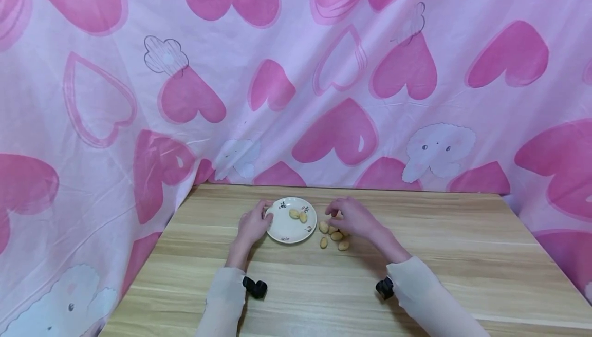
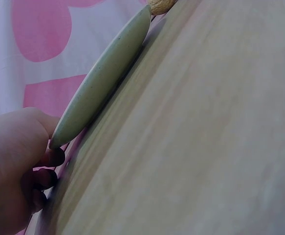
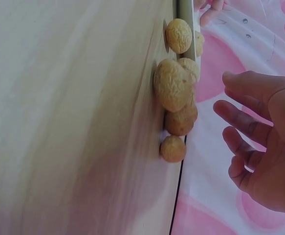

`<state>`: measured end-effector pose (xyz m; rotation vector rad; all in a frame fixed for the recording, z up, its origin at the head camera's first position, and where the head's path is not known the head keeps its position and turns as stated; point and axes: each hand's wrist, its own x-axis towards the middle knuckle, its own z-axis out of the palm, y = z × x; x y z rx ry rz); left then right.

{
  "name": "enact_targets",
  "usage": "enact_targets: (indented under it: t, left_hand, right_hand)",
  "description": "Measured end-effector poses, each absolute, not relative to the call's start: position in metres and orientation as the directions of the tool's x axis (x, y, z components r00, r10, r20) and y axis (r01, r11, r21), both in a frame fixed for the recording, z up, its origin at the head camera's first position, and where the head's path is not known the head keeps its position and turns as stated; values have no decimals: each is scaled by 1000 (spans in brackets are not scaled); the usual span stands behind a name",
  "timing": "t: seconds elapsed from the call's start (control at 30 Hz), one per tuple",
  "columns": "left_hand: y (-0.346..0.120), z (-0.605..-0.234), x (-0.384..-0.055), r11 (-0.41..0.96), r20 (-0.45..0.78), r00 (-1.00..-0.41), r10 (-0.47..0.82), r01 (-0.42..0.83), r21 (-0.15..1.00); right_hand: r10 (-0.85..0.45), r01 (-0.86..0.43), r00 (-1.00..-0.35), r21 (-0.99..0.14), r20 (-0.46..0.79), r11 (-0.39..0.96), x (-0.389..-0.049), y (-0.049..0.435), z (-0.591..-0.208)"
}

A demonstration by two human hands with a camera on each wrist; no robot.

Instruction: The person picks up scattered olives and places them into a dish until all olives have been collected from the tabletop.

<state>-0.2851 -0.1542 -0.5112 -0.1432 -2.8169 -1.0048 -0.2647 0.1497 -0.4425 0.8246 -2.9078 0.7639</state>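
Head view: plate (image 1: 283, 228) on a wooden table (image 1: 305, 291), bearing two wrinkled, tan potatoes (image 1: 294, 214) (kind judged by look alone) a little right of its middle; loose potatoes (image 1: 336, 236) in a cluster just right of its rim. Left hand (image 1: 253, 222) at the plate's left edge, gripping the rim between thumb and fingers. Right hand (image 1: 353, 217) over the cluster to the right of the plate, fingers loosely bent and parted, nothing held. Step in hand, by judgement: steadying the plate while reaching for a loose potato, with the work partway along. Next move, by judgement: lowering the right hand, pinching a single potato without scattering its neighbours, then carrying it leftward over the plate's rim. Left wrist view only: plate's outer wall side-on, with fingers curled below the rim. Right wrist view only: visible gap between right fingertips and the potatoes beside the plate. Head view only: dark printed marks (image 1: 283, 205) inside the plate.
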Motion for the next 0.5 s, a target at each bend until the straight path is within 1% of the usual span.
enact_targets:
  t: [0.2, 0.3, 0.4, 0.5]
  left_hand:
    - [-154, -512, -283, 764, 145, -989, 40, 124, 633]
    - [-154, -512, -283, 761, 137, -990, 35, 115, 639]
    - [-154, -512, -283, 763, 147, -988, 40, 125, 634]
    - [-155, -510, -284, 765, 164, -986, 41, 136, 629]
  right_hand:
    - [-502, -505, -853, -458, 140, 732, -263, 159, -445]
    - [-489, -485, -864, -469, 124, 738, -262, 164, -446]
    - [-468, -462, -876, -480, 116, 745, -261, 167, -446]
    - [-471, -471, -873, -471, 126, 746, -261, 170, -446]
